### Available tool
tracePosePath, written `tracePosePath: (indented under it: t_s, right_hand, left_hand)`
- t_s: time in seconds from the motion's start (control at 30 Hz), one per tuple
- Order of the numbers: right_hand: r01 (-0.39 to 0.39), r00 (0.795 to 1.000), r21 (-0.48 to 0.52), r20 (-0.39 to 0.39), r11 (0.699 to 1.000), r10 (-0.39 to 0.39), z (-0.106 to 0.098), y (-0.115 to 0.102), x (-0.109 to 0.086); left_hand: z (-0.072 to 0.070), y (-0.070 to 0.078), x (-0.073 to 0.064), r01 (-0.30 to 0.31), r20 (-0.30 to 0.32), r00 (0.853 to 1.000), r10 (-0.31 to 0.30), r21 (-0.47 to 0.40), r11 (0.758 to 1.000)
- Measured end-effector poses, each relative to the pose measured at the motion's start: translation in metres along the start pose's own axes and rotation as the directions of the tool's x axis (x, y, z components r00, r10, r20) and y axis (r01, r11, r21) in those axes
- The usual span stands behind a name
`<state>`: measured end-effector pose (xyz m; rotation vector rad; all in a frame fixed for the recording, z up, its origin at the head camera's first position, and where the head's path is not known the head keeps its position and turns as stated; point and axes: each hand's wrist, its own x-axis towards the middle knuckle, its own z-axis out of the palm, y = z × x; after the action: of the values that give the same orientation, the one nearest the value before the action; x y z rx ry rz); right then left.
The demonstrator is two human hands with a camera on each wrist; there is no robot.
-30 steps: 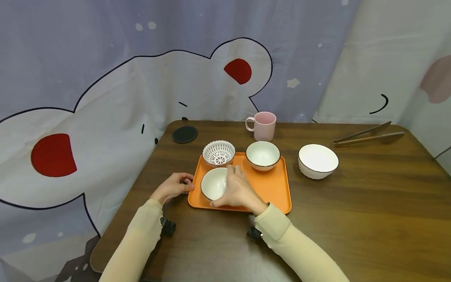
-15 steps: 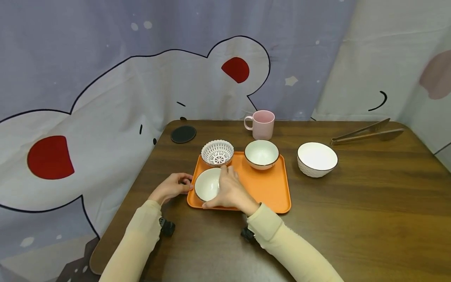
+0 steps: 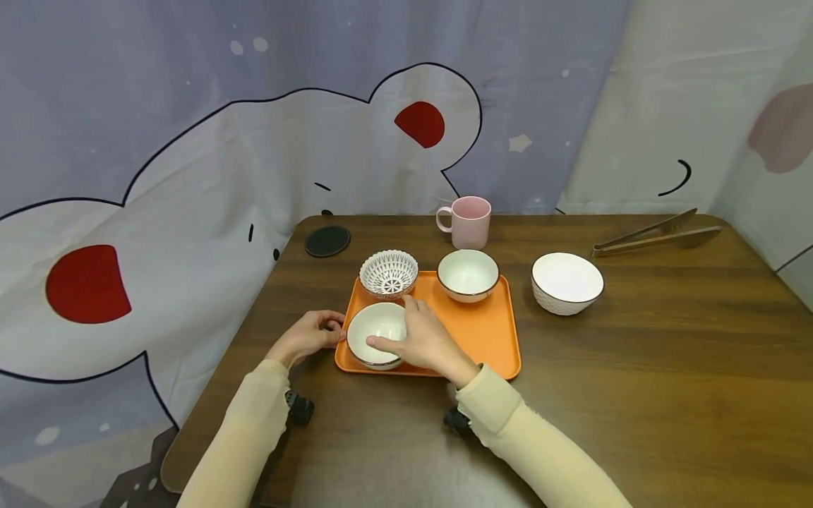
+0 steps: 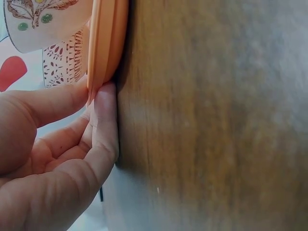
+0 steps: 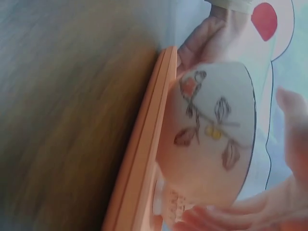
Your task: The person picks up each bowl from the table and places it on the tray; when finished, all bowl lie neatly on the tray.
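Observation:
My left hand pinches the left edge of the orange tray. In the left wrist view its thumb lies on the rim and a finger is under it. A white bowl with a dark rim stands upright at the tray's front left; the right wrist view shows flowers painted on its side. My right hand is beside this bowl's right side, fingers spread, thumb over the bowl and apart from its rim. Behind stand a patterned bowl at the tray's back left and a pale green bowl at its back right.
Right of the tray a textured white bowl stands on the wooden table. A pink mug is behind the tray. Metal tongs lie at the back right, a dark round coaster at the back left.
The front bowl has moved left on the tray in my right hand's grip. My right hand has since let go, its thumb lifting off the rim. My left hand stays at the tray edge.

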<state>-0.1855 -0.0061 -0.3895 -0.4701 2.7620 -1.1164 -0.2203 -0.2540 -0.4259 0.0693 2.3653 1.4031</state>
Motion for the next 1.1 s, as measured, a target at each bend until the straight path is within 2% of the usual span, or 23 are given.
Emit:
tracePosePath:
  t_s: [0.17, 0.23, 0.33, 0.5, 0.7, 0.93, 1.1]
  right_hand:
    - [0.105, 0.987, 0.055, -0.127, 0.993, -0.097, -0.014, 0.01, -0.001]
    - [0.142, 0.98, 0.054, -0.149, 0.988, -0.132, -0.02, 0.015, -0.001]
    - [0.175, 0.975, 0.022, -0.141, 0.984, -0.17, -0.026, 0.021, -0.001]
    - [0.156, 0.98, -0.012, -0.126, 0.988, -0.157, -0.036, 0.031, -0.002]
    - [0.127, 0.985, 0.013, -0.121, 0.992, -0.124, -0.047, 0.041, -0.005]
    - [0.158, 0.979, 0.032, -0.137, 0.987, -0.152, -0.059, 0.051, -0.01]
    - [0.139, 0.984, 0.076, -0.127, 0.987, -0.128, -0.066, 0.057, -0.014]
  left_hand:
    - [0.0, 0.0, 0.001, 0.007, 0.005, 1.0, -0.007, -0.013, 1.0]
    - [0.0, 0.0, 0.001, 0.012, 0.003, 1.0, -0.012, -0.013, 1.0]
    - [-0.001, 0.0, 0.001, 0.019, -0.004, 1.0, -0.019, -0.011, 1.0]
    - [0.0, 0.001, 0.0, 0.017, -0.004, 1.0, -0.017, -0.013, 1.0]
    - [0.001, 0.001, -0.001, 0.01, -0.003, 1.0, -0.01, -0.026, 1.0]
    - [0.001, 0.0, -0.001, 0.014, -0.011, 1.0, -0.014, -0.03, 0.999]
    - [0.001, 0.0, 0.0, 0.01, -0.009, 1.0, -0.011, -0.029, 1.0]
